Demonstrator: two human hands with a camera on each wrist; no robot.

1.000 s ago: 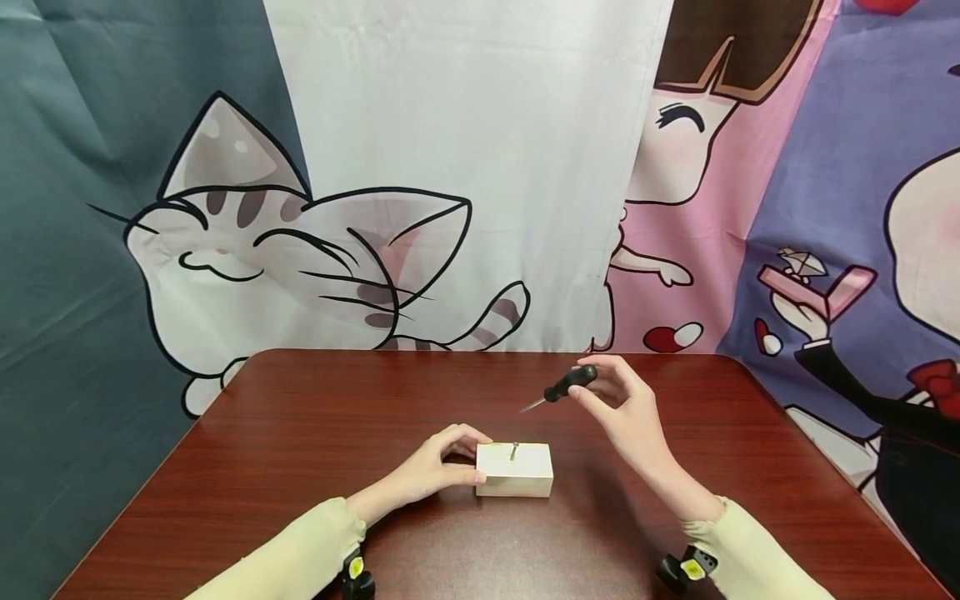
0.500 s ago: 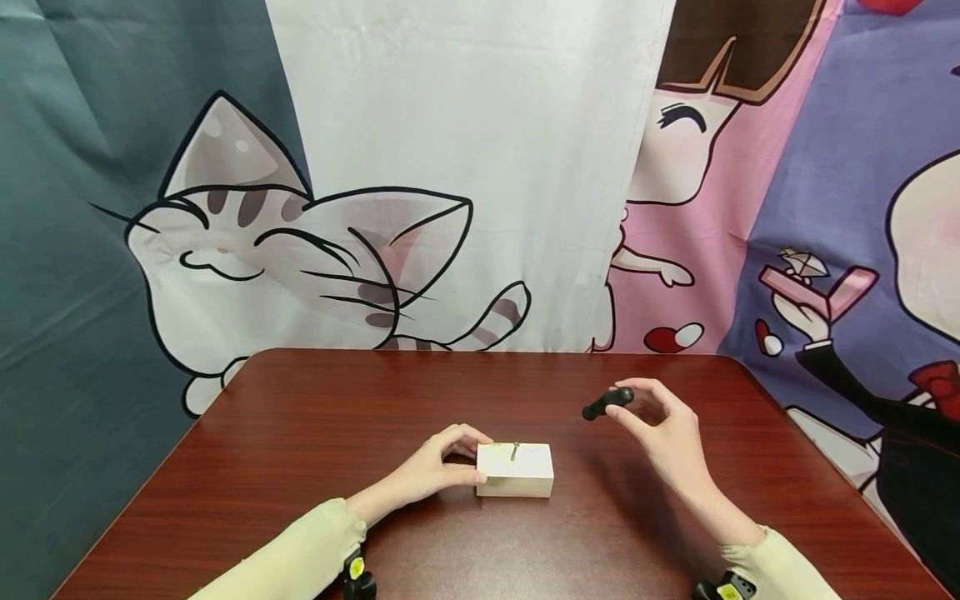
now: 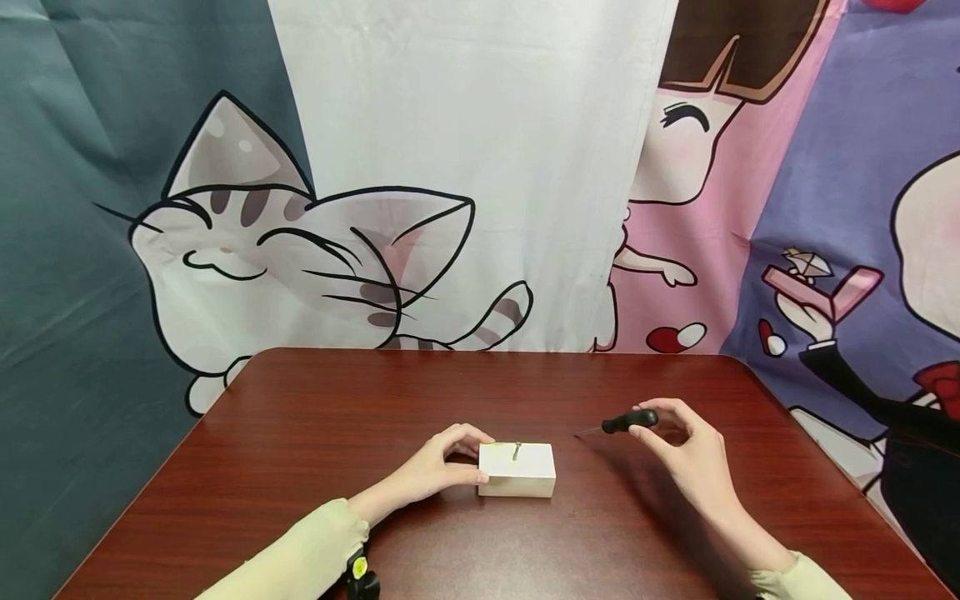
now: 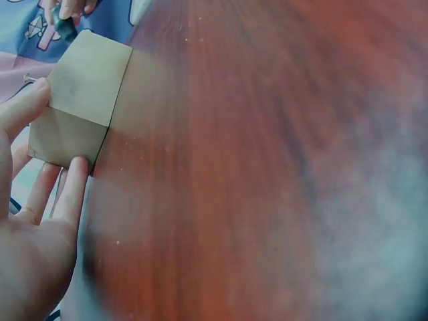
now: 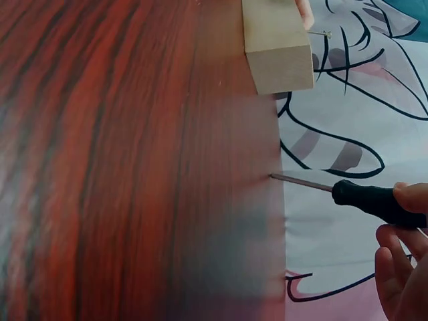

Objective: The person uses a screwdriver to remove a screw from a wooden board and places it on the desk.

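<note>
A pale wooden block (image 3: pixel 517 485) sits on the table in the head view, with a screw (image 3: pixel 517 451) standing up from its top face. My left hand (image 3: pixel 431 467) grips the block's left end, thumb on the near side and fingers behind. To the right, my right hand (image 3: pixel 693 458) holds a screwdriver (image 3: pixel 630 421) by its black handle, its thin shaft pointing left toward the block. In the right wrist view the screwdriver's tip (image 5: pixel 271 176) is apart from the block (image 5: pixel 281 67). The left wrist view shows my left thumb and fingertips (image 4: pixel 79 167) against the block.
The reddish-brown wooden table (image 3: pixel 360 392) spreads under both hands. Behind its far edge hangs a printed cloth backdrop (image 3: pixel 480 108) with a cartoon cat and figures. A black wrist device (image 3: pixel 362 575) sits at my left sleeve (image 3: pixel 300 550).
My right hand has moved right and lower with the screwdriver, away from the block. My left hand and the block have stayed in place.
</note>
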